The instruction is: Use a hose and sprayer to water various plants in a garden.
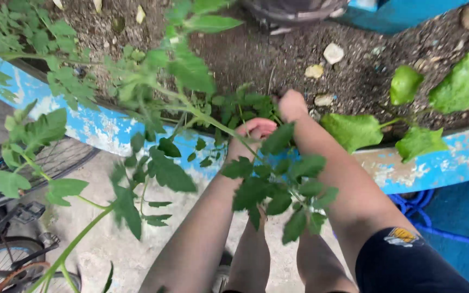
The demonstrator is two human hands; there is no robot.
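A leafy green plant (191,108) with serrated leaves grows out of a soil bed (278,59) edged by a worn blue wall (435,165). My left hand (251,135) reaches into the foliage at the bed's edge, fingers curled among the stems; leaves hide what it holds. My right hand (291,106) is closed in a fist at the base of the plant, against the soil. Leaves cover both forearms.
Broad-leaved plant (424,103) grows at the right of the bed. Pale stones (333,52) lie on the soil. A bicycle (12,217) stands on the concrete ground at lower left. A blue hose (419,214) lies at lower right. My legs are below.
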